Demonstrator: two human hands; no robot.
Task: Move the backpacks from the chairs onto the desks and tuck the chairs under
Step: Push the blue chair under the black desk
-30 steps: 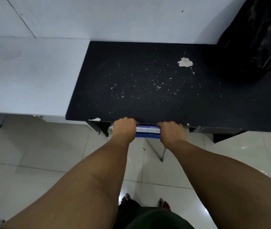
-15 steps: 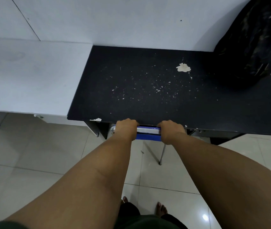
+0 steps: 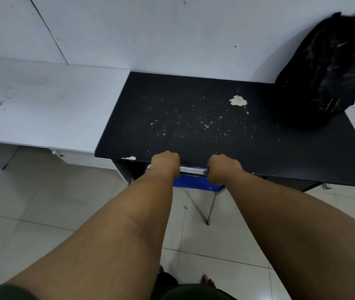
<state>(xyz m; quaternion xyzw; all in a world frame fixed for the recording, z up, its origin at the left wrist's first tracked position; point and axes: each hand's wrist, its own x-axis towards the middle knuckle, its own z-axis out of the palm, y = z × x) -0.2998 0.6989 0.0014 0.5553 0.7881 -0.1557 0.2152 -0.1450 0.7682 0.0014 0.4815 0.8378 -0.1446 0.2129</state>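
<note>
A black backpack (image 3: 328, 68) stands upright at the far right corner of the black desk (image 3: 194, 126), leaning on the white wall. A blue chair (image 3: 196, 182) with metal legs sits mostly under the desk's front edge; only the top of its back and one leg show. My left hand (image 3: 164, 162) and my right hand (image 3: 222, 167) are both closed around the top rail of the chair's back, side by side at the desk edge.
A white desk (image 3: 42, 105) adjoins the black desk on the left. The black top carries white specks and a chipped patch (image 3: 238, 101). Pale floor tiles (image 3: 42, 202) spread below, with my bare feet at the bottom.
The view has tilted up, so the whole backpack is in sight. More of the blue chair back shows below the desk edge. Both hands stay on the rail.
</note>
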